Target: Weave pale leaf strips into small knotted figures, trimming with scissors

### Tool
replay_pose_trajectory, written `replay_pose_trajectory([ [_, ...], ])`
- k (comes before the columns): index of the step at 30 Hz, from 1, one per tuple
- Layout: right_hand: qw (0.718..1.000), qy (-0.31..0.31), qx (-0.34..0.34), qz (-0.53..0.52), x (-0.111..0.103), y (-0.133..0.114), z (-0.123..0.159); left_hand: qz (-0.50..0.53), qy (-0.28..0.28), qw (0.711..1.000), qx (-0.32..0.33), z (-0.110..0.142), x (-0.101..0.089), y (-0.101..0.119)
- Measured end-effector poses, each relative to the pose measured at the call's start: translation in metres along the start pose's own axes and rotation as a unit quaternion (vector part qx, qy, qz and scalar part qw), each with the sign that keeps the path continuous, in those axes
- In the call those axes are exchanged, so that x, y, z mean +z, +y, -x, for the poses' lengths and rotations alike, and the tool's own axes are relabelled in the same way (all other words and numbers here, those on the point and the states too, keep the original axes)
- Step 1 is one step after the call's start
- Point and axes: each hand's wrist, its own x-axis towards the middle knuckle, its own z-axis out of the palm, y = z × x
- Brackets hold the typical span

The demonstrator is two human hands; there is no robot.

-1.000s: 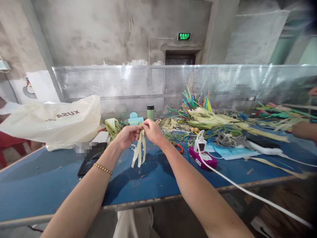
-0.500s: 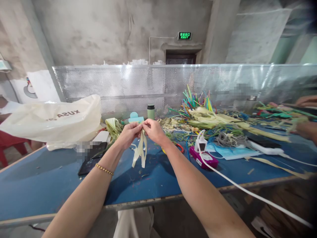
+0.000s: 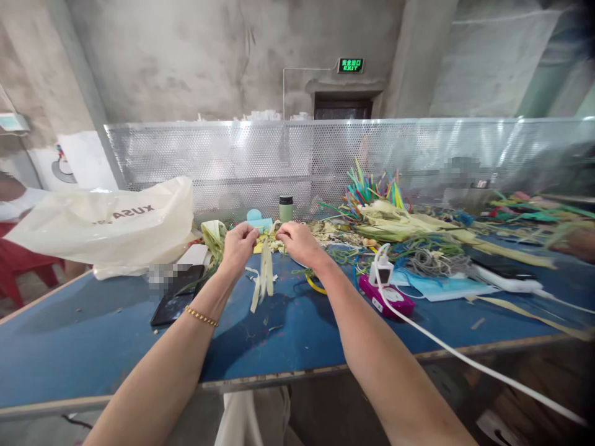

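Observation:
Pale strips (image 3: 266,275) of what looks like dried husk hang between my two hands above the blue table. My left hand (image 3: 239,248) is closed, thumb and fingers pinching one end of a thin strand by the top of the bundle. On the other side, my right hand (image 3: 300,243) pinches the opposite end, a little apart from the left. The strips' lower ends dangle loose. Where the strand crosses the bundle is too small to make out. Behind the hands stand a green bottle (image 3: 286,209) with a black lid and a light-blue item (image 3: 259,222).
A large white plastic bag (image 3: 93,229) lies at the left, near a dark tablet (image 3: 174,297). To the right are a husk pile (image 3: 395,220), tangled cords (image 3: 425,257), a purple power block (image 3: 385,296) with a white cable, and a co-worker's blurred hand (image 3: 579,241). A perforated metal screen (image 3: 209,148) stands behind.
My hands were together at the top of the strips and have now drawn apart sideways, with a thin strand stretched between them. The view has shifted slightly. The co-worker's hands at right moved.

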Motion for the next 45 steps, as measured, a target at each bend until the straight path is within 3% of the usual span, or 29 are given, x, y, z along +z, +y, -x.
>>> replay_pose_trajectory([
  [3,0.999,0.003,0.006,0.032,0.0,0.001,0.0,0.049,0.008,0.999,-0.024,0.001,0.002,0.001],
  [7,0.999,0.017,0.032,-0.006,0.005,0.001,0.002,0.176,-0.062,0.981,-0.06,0.003,0.005,0.008],
  [11,0.984,-0.047,0.126,-0.116,0.008,-0.002,0.007,0.258,-0.115,0.955,-0.095,0.005,0.004,0.011],
  [15,0.929,-0.065,0.204,-0.3,0.008,-0.005,0.008,0.298,-0.112,0.941,-0.118,0.003,0.001,0.008],
  [18,0.879,-0.024,0.182,-0.441,0.009,-0.009,0.008,0.312,-0.104,0.936,-0.124,0.001,0.001,0.007],
  [21,0.828,-0.034,0.135,-0.543,0.014,-0.014,0.009,0.309,-0.113,0.937,-0.115,0.001,0.002,0.006],
  [24,0.804,-0.049,0.124,-0.579,0.02,-0.015,0.01,0.301,-0.117,0.94,-0.115,0.003,0.004,0.005],
  [32,0.796,-0.01,0.133,-0.591,0.03,-0.008,0.007,0.294,-0.079,0.945,-0.12,0.003,0.008,0.005],
  [39,0.8,-0.016,0.138,-0.584,0.028,-0.01,0.007,0.271,-0.067,0.952,-0.122,0.001,0.008,0.005],
  [45,0.813,-0.025,0.123,-0.568,0.03,-0.007,0.007,0.255,-0.118,0.952,-0.119,0.001,0.003,-0.001],
])
